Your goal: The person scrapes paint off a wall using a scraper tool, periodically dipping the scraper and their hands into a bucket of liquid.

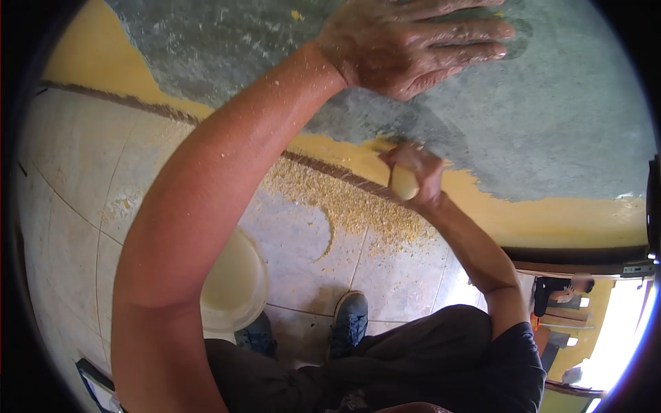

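Note:
My left hand (385, 51) lies flat against the wall (551, 117) with its fingers stretched out; pale specks dot the hand and forearm. Lower down, my right hand (430, 168) is wrapped round a scraper (404, 184). Only the pale, rounded end of its handle shows clearly; the blade end is hidden by the hand. It is at the ragged border where grey bare wall meets the remaining yellow paint (509, 206). Beneath it, yellow paint flakes (375, 217) are heaped along the foot of the wall.
A whitish bucket (237, 282) stands on the tiled floor (82, 172), partly behind my left arm. My shoe (350, 320) is beside it. A dark-edged object (96, 385) lies at lower left. Another person (554, 292) is in the far right background, near a bright opening.

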A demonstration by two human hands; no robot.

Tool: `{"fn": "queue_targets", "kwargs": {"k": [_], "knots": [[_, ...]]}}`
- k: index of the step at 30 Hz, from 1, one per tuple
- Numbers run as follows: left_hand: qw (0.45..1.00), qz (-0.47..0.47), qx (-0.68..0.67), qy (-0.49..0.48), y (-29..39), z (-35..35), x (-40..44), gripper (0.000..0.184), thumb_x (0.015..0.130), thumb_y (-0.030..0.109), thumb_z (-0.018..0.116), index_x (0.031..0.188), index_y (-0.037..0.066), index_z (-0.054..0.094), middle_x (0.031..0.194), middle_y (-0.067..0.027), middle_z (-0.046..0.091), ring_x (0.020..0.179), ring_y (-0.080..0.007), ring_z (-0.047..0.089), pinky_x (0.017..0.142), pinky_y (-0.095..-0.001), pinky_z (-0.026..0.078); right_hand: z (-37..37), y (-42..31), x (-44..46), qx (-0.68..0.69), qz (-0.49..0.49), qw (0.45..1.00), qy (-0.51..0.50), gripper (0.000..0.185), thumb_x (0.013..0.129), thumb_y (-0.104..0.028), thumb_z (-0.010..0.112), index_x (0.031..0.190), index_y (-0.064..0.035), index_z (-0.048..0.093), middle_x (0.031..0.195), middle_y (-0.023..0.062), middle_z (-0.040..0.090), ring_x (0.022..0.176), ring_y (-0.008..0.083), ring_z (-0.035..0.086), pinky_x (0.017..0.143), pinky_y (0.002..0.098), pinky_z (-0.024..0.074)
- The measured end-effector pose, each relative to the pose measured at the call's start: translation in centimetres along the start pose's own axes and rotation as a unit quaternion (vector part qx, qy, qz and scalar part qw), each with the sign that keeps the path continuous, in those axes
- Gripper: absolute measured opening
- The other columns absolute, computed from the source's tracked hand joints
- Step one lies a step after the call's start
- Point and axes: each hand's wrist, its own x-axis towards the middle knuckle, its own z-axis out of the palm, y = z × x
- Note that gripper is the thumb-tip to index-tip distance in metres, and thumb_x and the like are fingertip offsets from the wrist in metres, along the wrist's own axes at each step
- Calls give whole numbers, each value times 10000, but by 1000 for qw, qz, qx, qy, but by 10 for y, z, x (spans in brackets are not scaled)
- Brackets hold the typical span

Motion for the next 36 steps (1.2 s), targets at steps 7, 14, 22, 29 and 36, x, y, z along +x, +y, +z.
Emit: {"fn": "queue_targets", "kwargs": {"k": [7,14,22,29,36], "knots": [[1000,-15,0,11,1,9,-8,515,1009,250,469,1520,191,477,1646,-6,354,1549,-262,251,1288,-496,113,-28,-30,29,-50,-11,995,83,148,792,-100,786,836,-78,646,796,65,687,686,268,690,546,360,555],[997,-44,32,-54,8,-11,-3,507,1025,254,438,1528,201,473,1640,5,371,1538,-256,284,1276,-494,127,-38,-28,32,-40,17,998,54,251,695,-151,830,905,-106,700,819,92,704,706,277,699,618,403,585],[985,-61,143,-75,26,8,-23,569,1062,445,370,1597,252,361,1667,-21,316,1555,-278,238,1261,-484,110,-18,-47,-26,-89,9,996,-2,199,714,-110,794,887,-124,695,854,97,710,751,295,697,657,417,578],[943,21,-36,-329,103,55,-146,903,866,461,689,1620,217,255,1690,-65,227,1567,-259,177,1296,-443,80,-61,-73,-42,172,364,915,-12,132,804,-30,765,853,-58,646,827,114,678,744,360,672,622,434,526],[689,-159,-225,-670,121,-37,-122,766,858,275,781,1530,126,444,1585,-111,430,1454,-266,419,1215,-424,318,-62,-89,-59,170,310,935,-34,131,813,-28,778,862,-42,658,861,127,716,781,311,695,655,414,542]]}}
